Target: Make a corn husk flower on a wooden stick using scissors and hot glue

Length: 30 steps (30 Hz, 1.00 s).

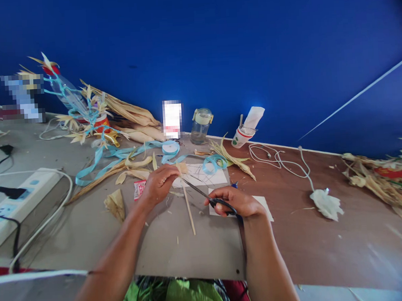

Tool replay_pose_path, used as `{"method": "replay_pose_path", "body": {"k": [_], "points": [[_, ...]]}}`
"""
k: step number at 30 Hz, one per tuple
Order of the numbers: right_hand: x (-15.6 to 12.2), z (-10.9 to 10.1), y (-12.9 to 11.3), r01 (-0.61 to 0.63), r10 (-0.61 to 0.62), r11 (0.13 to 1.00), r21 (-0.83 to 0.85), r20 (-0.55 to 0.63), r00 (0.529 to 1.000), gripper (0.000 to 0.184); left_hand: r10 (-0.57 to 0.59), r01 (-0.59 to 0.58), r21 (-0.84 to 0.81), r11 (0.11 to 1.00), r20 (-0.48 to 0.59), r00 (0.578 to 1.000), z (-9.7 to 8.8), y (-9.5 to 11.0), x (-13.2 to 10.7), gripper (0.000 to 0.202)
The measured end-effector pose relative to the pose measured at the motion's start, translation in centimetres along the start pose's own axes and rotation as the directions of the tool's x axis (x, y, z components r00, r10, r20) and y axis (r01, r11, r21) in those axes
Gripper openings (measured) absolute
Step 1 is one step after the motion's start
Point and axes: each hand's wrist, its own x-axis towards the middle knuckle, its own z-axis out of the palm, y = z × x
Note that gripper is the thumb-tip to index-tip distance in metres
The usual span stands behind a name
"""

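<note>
My left hand (pixel 159 185) pinches a small pale piece of dried corn husk (pixel 182 168) above the table. In my right hand (pixel 239 200) is a pair of scissors (pixel 196 189) with black handles, its blades pointing up and left to just beneath the husk. Whether the blades touch it I cannot tell. Below them a narrow pale strip (pixel 190 211) hangs or lies. Thin dark sticks or lines cross a white sheet (pixel 219 176) behind my hands. Another white sheet (pixel 267 207) is partly covered by my right hand.
Light blue ribbon (pixel 87 174) trails from a roll (pixel 170 148). Dried husks (pixel 131 109) lie at the back left. A glass bottle (pixel 200 128) and a paper cup (pixel 241 137) stand along the wall. A power strip (pixel 25 207) with cables is left; a white cable (pixel 291 163) lies right.
</note>
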Motion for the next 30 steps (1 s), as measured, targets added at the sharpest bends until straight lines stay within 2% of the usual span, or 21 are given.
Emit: {"method": "replay_pose_path", "body": {"k": [22,28,30], "points": [[0.01,-0.06,-0.04,-0.035,0.036,0.998,-0.043,0.022,0.999,0.044,-0.028,0.027,0.017,0.999,0.014,1.000,0.02,-0.13,-0.12,0.016],[0.26,0.25,0.16,-0.083,0.111,0.974,-0.209,0.124,0.986,0.041,-0.029,0.029,0.033,0.999,-0.011,1.000,-0.07,-0.20,-0.03,0.015],[0.57,0.56,0.22,-0.076,0.111,0.955,-0.285,0.107,0.988,0.038,-0.051,0.052,0.045,0.998,-0.027,0.998,-0.09,-0.13,0.00,0.015]]}}
